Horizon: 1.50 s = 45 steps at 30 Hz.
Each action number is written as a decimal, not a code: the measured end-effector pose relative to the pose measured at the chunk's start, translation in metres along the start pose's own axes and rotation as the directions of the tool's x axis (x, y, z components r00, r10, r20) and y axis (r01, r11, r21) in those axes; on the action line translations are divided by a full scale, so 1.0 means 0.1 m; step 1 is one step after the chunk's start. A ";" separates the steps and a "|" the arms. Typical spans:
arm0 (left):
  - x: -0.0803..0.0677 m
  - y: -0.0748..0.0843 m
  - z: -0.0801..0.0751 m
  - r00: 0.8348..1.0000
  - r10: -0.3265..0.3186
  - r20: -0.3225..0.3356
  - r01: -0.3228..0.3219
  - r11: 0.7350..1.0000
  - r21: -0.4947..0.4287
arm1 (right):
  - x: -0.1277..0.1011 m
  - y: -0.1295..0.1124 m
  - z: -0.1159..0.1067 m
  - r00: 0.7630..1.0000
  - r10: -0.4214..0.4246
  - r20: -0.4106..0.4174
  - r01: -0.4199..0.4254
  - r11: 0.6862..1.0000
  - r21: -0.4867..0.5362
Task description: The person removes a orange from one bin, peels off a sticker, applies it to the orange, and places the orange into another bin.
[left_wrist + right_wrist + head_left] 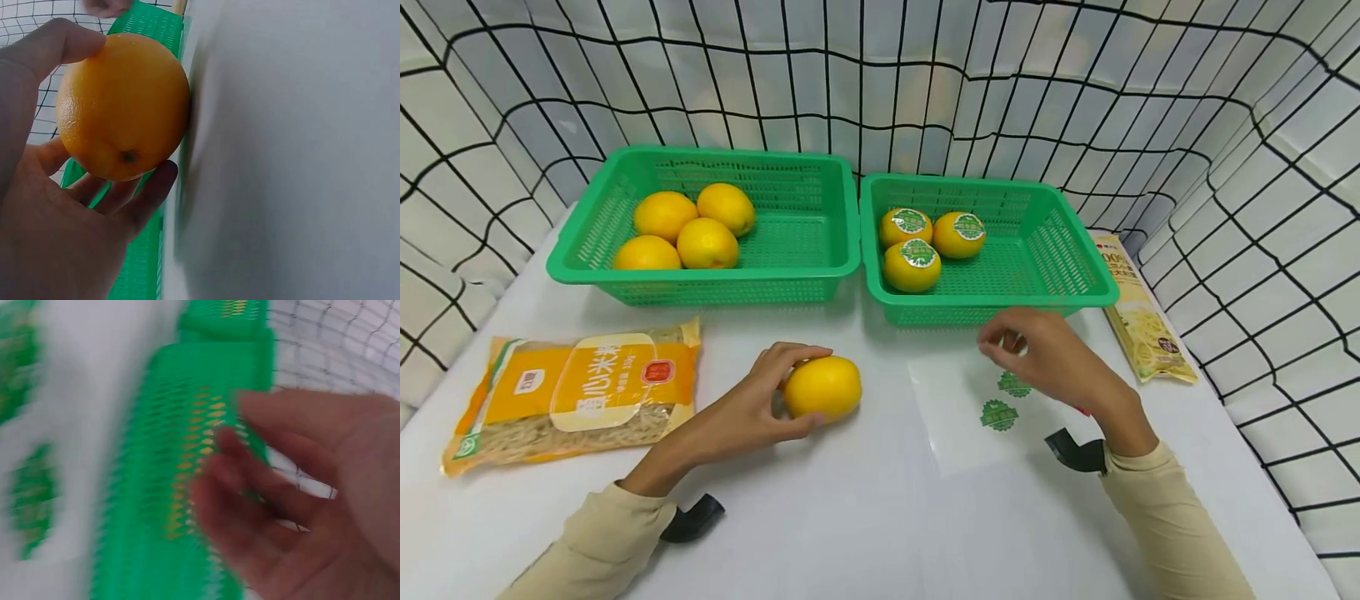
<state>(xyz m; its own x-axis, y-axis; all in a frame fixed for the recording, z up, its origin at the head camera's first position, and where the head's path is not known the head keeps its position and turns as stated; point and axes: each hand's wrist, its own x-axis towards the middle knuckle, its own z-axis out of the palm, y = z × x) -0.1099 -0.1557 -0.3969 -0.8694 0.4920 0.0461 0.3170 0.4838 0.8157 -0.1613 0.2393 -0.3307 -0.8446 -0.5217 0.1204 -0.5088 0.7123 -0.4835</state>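
The left hand (752, 412) has its thumb and fingers curled round a yellow fruit (826, 388), on or just above the white table (850, 525), in front of the two baskets; the left wrist view shows a small dark spot at one end of the fruit's plain, shiny skin; the right hand (1047, 352) is over the upper part of a clear sheet (943, 421), near the front wall of the right basket (985, 302), its fingers bent toward the thumb, and I cannot tell whether they pinch anything; on the sheet are green stickers (999, 415) with jagged edges and pale lettering too small to read; in the right basket, three labelled fruits (910, 282) sit together, each bearing a green-and-silver label whose words are illegible; in the left basket (700, 275), four fruits (707, 243) cluster toward the left, their visible skin plain; the orange bag (587, 392) on the left carries large white Chinese characters on a yellow panel, a red badge and a small white label, none of which I can read surely; the yellow packet (1150, 321) beside the right basket shows "00%" above further Chinese characters, with a dark round mark lower down.
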 end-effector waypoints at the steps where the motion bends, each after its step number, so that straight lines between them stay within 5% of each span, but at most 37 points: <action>1: -0.01 -0.01 0.00 1.000 -0.001 -0.002 0.001 1.000 -0.005 | -0.05 0.05 0.04 0.996 0.048 0.073 -0.048 0.999 -0.001; 4: -0.03 -0.01 0.01 1.000 0.002 -0.009 -0.003 1.000 -0.017 | -0.18 0.16 0.16 0.952 0.191 0.239 -0.193 0.981 -0.016; 7: -0.04 -0.01 0.01 1.000 0.006 -0.018 -0.007 1.000 -0.020 | -0.24 0.18 0.23 0.919 0.265 0.292 -0.265 0.963 -0.040; 21: -0.04 -0.03 0.03 0.999 0.002 -0.053 -0.005 0.999 -0.047 | -0.36 0.02 0.25 0.901 0.306 0.307 -0.296 0.952 -0.079; 30: -0.04 -0.05 0.04 0.997 -0.013 -0.078 0.003 0.991 -0.130 | -0.36 0.03 0.27 0.913 0.249 0.322 -0.241 0.968 -0.063; 35: -0.04 -0.05 0.04 0.996 -0.018 -0.083 0.005 0.989 -0.150 | -0.35 0.07 0.21 0.917 0.240 0.318 -0.264 0.964 0.035; 41: -0.07 -0.07 0.05 0.995 -0.026 -0.096 0.008 0.983 -0.185 | -0.26 -0.05 0.12 0.975 0.130 0.181 -0.160 0.975 0.157; 45: -0.07 -0.07 0.04 0.992 -0.027 -0.121 -0.001 0.974 -0.225 | -0.04 -0.35 0.19 0.992 0.078 0.102 -0.108 0.940 0.325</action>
<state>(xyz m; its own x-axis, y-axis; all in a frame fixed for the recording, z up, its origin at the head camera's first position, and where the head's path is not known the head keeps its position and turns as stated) -0.1047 -0.1593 -0.4054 -0.9171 0.3877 0.0930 0.2241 0.3083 0.9245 -0.1367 0.2073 -0.3305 -0.8605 -0.5095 -0.0070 -0.3331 0.5729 -0.7489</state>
